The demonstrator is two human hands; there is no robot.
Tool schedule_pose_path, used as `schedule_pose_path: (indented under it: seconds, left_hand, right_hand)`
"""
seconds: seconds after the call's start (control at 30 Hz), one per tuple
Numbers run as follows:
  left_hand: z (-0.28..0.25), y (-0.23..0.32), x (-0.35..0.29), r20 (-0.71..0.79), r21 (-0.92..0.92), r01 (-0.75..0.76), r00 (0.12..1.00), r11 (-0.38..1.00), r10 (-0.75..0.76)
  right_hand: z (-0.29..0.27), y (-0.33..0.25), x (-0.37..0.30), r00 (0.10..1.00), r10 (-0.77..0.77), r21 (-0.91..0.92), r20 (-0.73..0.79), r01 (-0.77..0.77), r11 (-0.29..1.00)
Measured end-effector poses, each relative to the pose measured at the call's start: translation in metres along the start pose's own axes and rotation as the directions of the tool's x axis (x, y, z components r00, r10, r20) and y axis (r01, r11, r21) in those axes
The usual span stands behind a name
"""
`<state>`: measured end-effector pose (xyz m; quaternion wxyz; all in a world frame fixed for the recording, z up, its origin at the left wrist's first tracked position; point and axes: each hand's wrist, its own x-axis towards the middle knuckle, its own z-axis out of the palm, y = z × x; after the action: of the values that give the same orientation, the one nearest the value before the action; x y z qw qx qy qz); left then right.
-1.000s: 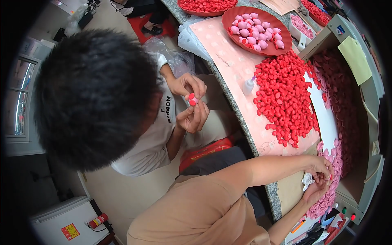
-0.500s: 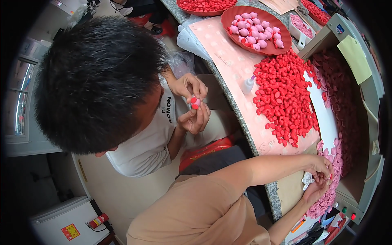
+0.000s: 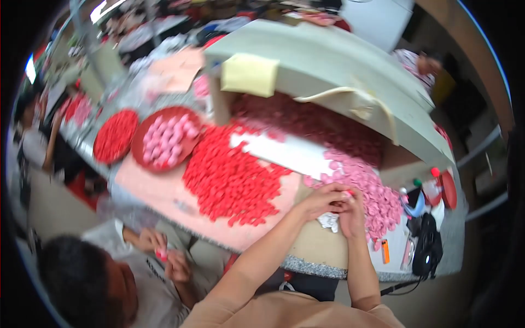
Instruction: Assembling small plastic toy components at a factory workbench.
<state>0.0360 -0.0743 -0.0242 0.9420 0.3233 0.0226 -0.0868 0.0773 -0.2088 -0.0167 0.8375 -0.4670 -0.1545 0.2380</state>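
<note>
Over the near edge of a pile of pink pieces point(image 3: 377, 205), my hands meet. My left hand point(image 3: 324, 201) has its fingers bent and pressed together against my right hand point(image 3: 353, 217), which is curled too. Between the fingertips shows a small red-and-pink piece point(image 3: 348, 193); its exact shape is blurred and partly covered by the fingers. Just below the hands lies a crumpled white tissue point(image 3: 328, 221) on a tan board point(image 3: 322, 246). To the left spreads a large heap of small glossy red pieces point(image 3: 232, 180) on a pink sheet point(image 3: 147, 183).
A grey-green box-shaped machine point(image 3: 328, 65) arches over the pink pieces. A red dish point(image 3: 145, 156) holds pink rounded pieces; another red dish point(image 3: 116, 135) holds red bits. An orange cutter point(image 3: 385, 251) and a black bag point(image 3: 426, 246) lie right. A co-worker point(image 3: 109, 279) sits at left, handling a small piece.
My view has swung from the co-worker toward the table and machine, with blur. My hands stay together around the small piece. The co-worker now appears at lower left.
</note>
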Motion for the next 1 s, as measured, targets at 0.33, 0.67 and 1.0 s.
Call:
schedule_pose_path:
  seconds: [0.33, 0.67, 1.0]
  left_hand:
    - [-0.003, -0.008, 0.011, 0.014, 0.114, -0.002, 1.0, 0.994, 0.0]
    - [0.002, 0.001, 0.005, -0.015, 0.053, -0.04, 0.999, 0.998, 0.041]
    - [0.007, -0.006, -0.001, 0.009, 0.057, -0.117, 0.993, 0.992, 0.117]
  right_hand:
    - [-0.012, -0.004, -0.001, 0.998, 0.066, 0.153, 0.012, -0.067, 0.986]
    - [-0.011, -0.004, 0.006, 0.993, 0.088, 0.165, 0.081, -0.1, 0.981]
    - [-0.017, -0.007, 0.0, 0.986, 0.065, 0.135, 0.152, -0.085, 0.987]
